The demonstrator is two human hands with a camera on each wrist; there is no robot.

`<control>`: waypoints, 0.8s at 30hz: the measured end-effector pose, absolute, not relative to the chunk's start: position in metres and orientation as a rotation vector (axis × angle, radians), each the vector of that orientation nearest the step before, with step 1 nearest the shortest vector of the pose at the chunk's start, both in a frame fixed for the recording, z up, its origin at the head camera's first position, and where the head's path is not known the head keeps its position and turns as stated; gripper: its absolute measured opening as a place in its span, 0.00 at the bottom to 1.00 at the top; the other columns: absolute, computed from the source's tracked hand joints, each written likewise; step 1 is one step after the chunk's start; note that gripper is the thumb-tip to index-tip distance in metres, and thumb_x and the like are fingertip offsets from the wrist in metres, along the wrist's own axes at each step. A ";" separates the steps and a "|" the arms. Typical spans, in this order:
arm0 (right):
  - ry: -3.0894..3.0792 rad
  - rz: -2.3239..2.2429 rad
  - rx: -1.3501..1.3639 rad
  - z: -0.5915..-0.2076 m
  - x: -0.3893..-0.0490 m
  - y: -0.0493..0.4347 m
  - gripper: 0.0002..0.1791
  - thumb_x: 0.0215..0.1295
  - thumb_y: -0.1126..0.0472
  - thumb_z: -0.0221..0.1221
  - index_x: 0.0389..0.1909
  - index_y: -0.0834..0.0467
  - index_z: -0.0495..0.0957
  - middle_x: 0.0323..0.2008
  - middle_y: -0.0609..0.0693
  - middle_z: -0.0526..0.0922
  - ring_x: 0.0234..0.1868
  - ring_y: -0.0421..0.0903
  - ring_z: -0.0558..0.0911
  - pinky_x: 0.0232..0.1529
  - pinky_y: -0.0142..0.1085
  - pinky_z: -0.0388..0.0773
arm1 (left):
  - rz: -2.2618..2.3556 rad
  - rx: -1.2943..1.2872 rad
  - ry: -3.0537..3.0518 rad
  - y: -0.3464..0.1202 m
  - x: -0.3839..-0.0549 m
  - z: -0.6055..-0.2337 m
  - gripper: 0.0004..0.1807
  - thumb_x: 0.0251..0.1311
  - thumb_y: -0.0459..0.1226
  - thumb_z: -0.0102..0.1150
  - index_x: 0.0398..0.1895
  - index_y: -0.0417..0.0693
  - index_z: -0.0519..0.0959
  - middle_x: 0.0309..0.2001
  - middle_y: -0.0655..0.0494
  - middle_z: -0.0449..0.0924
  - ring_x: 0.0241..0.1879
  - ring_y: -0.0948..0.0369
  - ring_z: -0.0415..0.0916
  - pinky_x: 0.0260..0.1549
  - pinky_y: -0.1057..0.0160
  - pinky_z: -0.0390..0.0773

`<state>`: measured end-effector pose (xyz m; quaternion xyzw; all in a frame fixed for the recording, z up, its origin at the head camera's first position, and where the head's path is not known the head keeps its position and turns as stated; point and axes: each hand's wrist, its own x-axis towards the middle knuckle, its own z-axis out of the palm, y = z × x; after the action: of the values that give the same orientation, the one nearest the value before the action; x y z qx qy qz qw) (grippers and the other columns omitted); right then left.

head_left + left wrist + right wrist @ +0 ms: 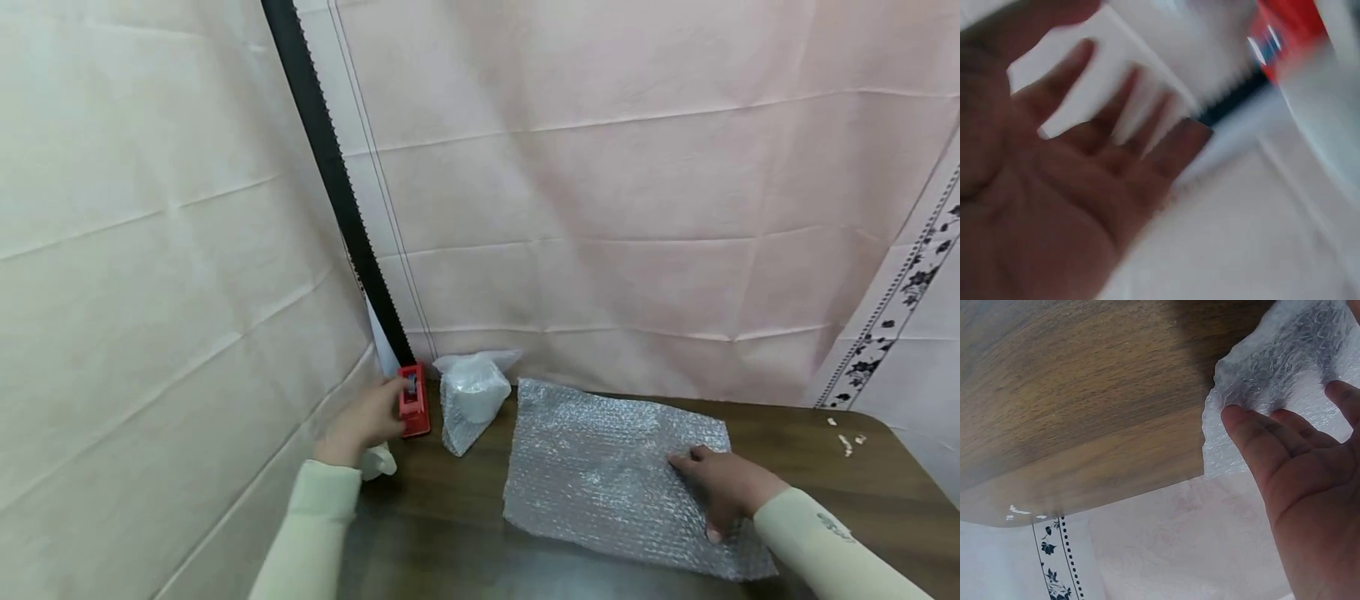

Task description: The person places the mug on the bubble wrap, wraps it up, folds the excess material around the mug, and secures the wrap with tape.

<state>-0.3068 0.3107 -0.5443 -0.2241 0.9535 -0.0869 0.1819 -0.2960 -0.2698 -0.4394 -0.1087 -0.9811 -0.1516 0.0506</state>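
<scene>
Bubble-wrap sheet [592,479] lies at five o'clock on the tabletop [442,525], under the right hand [726,483], fingers spread; left hand [366,425], fingers apart, is beside the red tape dispenser [417,410], seven o'clock.

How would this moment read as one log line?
left hand: near red object, contact unclear | right hand: touches bubble wrap | white bundle: between red object and bubble wrap
</scene>
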 end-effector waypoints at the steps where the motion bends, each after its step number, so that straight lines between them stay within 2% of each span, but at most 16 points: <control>1: 2.690 -0.243 -0.629 -0.544 -0.306 0.310 0.68 0.35 0.62 0.93 0.84 0.62 0.71 0.78 0.81 0.68 0.67 0.81 0.80 0.63 0.72 0.83 | -0.428 -0.235 -3.063 -0.283 -0.295 -0.436 0.40 0.59 0.29 0.79 0.78 0.45 0.79 0.74 0.34 0.81 0.70 0.37 0.81 0.66 0.35 0.86; 4: 2.682 -0.241 -0.624 -0.544 -0.304 0.309 0.68 0.35 0.63 0.93 0.83 0.62 0.71 0.78 0.81 0.68 0.68 0.82 0.79 0.65 0.74 0.81 | -0.417 -0.034 -3.257 -0.317 -0.294 -0.434 0.55 0.53 0.31 0.84 0.87 0.49 0.69 0.82 0.27 0.68 0.74 0.31 0.75 0.65 0.31 0.84; 7: 2.665 -0.252 -0.595 -0.545 -0.303 0.309 0.69 0.37 0.60 0.92 0.85 0.61 0.70 0.80 0.81 0.66 0.72 0.84 0.76 0.68 0.77 0.78 | -0.541 0.048 -3.344 -0.338 -0.298 -0.440 0.61 0.51 0.30 0.86 0.90 0.49 0.62 0.84 0.23 0.61 0.73 0.29 0.71 0.64 0.30 0.83; 10: 2.649 -0.257 -0.571 -0.546 -0.304 0.309 0.70 0.38 0.56 0.92 0.86 0.60 0.68 0.82 0.81 0.63 0.74 0.85 0.73 0.69 0.79 0.75 | -0.613 0.046 -3.356 -0.347 -0.304 -0.448 0.61 0.51 0.29 0.86 0.89 0.50 0.63 0.83 0.24 0.63 0.70 0.33 0.72 0.63 0.31 0.83; 13: 2.650 -0.250 -0.571 -0.547 -0.305 0.310 0.71 0.37 0.55 0.92 0.87 0.60 0.68 0.82 0.82 0.63 0.74 0.86 0.73 0.69 0.79 0.75 | -0.631 -0.025 -3.350 -0.351 -0.309 -0.457 0.56 0.52 0.28 0.86 0.86 0.49 0.70 0.82 0.27 0.66 0.70 0.35 0.73 0.64 0.31 0.84; 16: 2.660 -0.241 -0.568 -0.548 -0.306 0.310 0.70 0.36 0.56 0.92 0.86 0.59 0.68 0.82 0.81 0.64 0.75 0.85 0.74 0.70 0.80 0.74 | -0.658 -0.048 -3.339 -0.354 -0.313 -0.465 0.52 0.51 0.27 0.88 0.83 0.52 0.76 0.82 0.31 0.68 0.72 0.34 0.72 0.65 0.28 0.84; 20: 2.668 -0.250 -0.553 -0.547 -0.306 0.309 0.70 0.37 0.58 0.92 0.87 0.58 0.68 0.83 0.80 0.64 0.75 0.84 0.74 0.70 0.79 0.75 | -0.669 -0.036 -3.338 -0.355 -0.314 -0.471 0.51 0.50 0.27 0.88 0.80 0.56 0.78 0.82 0.32 0.67 0.72 0.32 0.71 0.62 0.26 0.85; 24: 2.685 -0.253 -0.558 -0.544 -0.304 0.308 0.70 0.36 0.58 0.92 0.87 0.59 0.68 0.83 0.80 0.64 0.75 0.84 0.75 0.70 0.78 0.76 | -0.625 -0.089 -3.327 -0.354 -0.316 -0.470 0.49 0.49 0.26 0.87 0.78 0.57 0.81 0.80 0.32 0.68 0.68 0.35 0.73 0.59 0.30 0.88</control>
<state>-0.3038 0.3085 -0.5440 -0.1990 0.9567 -0.0901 0.1926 -0.3160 -0.3544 -0.4703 -0.0259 -0.9751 -0.1830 -0.1221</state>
